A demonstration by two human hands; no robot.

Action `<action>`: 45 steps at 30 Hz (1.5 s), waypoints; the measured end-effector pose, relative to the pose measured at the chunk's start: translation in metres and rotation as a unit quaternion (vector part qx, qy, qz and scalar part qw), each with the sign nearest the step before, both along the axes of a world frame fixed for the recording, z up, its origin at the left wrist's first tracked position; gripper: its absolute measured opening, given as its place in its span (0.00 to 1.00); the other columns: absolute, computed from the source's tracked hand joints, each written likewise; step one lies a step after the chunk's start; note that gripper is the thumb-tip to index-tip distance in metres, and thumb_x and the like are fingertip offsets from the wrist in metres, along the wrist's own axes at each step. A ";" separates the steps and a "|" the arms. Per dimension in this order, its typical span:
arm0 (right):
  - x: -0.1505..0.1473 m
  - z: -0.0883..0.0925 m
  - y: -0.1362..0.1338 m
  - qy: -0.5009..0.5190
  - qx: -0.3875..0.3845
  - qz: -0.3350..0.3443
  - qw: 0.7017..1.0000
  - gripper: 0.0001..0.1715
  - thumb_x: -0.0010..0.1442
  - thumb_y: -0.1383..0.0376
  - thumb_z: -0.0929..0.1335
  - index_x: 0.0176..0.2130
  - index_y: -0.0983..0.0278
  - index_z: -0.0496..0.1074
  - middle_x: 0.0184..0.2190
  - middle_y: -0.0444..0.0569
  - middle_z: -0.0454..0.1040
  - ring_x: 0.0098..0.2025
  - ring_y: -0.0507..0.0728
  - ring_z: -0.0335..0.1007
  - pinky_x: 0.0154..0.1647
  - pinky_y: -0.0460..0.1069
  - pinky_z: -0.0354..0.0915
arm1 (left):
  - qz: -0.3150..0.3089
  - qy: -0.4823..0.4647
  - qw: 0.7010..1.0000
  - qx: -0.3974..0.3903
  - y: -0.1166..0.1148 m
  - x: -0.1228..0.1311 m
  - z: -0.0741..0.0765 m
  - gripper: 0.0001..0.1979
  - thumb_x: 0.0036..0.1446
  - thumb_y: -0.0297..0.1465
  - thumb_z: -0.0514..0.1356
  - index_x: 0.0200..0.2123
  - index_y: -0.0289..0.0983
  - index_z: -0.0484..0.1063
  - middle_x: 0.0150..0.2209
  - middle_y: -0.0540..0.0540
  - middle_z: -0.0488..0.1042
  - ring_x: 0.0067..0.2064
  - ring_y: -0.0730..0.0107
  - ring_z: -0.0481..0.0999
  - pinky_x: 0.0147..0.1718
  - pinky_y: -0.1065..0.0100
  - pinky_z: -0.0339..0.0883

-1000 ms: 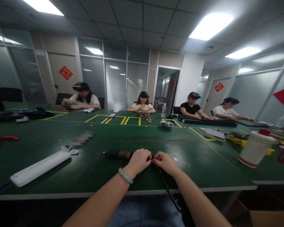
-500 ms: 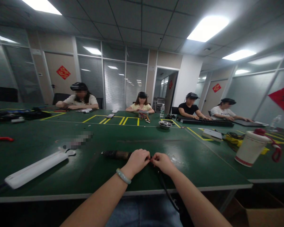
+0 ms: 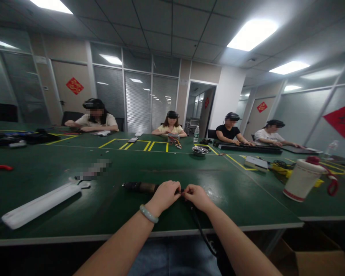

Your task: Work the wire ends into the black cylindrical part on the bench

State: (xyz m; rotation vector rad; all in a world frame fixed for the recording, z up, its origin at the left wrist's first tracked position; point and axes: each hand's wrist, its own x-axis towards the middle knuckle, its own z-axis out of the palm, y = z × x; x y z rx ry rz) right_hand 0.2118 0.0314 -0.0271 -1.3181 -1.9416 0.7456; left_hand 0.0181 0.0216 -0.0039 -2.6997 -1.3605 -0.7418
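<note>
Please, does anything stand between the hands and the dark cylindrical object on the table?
Nothing visible blocks the way to the dark cylindrical object. The left hand overlaps its right part in view; contact is hidden. The right hand is nearby.

Harsh ceiling lights, dimness below (warped edges).

white bar, on the table, near left; metal bowl, farther back; bottle, upright, beyond the bowl; cup, white, red-topped, right; yellow object, behind the cup; carton, below the table, right; red sign, on the left door.
</note>
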 end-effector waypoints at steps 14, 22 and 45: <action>-0.001 0.000 -0.002 0.003 0.005 -0.004 1.000 0.07 0.54 0.61 0.67 0.29 0.63 0.70 0.22 0.42 0.75 0.25 0.50 0.68 0.27 0.44 0.60 | 0.015 -0.016 1.000 -0.013 0.001 0.001 0.001 0.05 0.56 0.32 0.62 0.35 0.39 0.68 0.35 0.49 0.72 0.39 0.66 0.70 0.38 0.67 0.59; -0.001 -0.001 0.002 -0.009 0.005 -0.009 1.000 0.07 0.54 0.62 0.68 0.29 0.63 0.70 0.22 0.42 0.74 0.24 0.50 0.67 0.26 0.43 0.59 | 0.004 -0.006 1.000 -0.022 -0.001 -0.002 0.004 0.08 0.55 0.35 0.63 0.36 0.39 0.68 0.35 0.49 0.72 0.40 0.65 0.70 0.38 0.66 0.60; 0.002 -0.004 0.003 0.007 0.002 -0.003 1.000 0.07 0.54 0.61 0.68 0.30 0.63 0.68 0.23 0.42 0.73 0.26 0.50 0.68 0.27 0.44 0.60 | 0.013 0.016 1.000 -0.003 -0.004 -0.001 0.006 0.08 0.56 0.34 0.62 0.37 0.40 0.67 0.37 0.50 0.72 0.41 0.65 0.71 0.39 0.66 0.59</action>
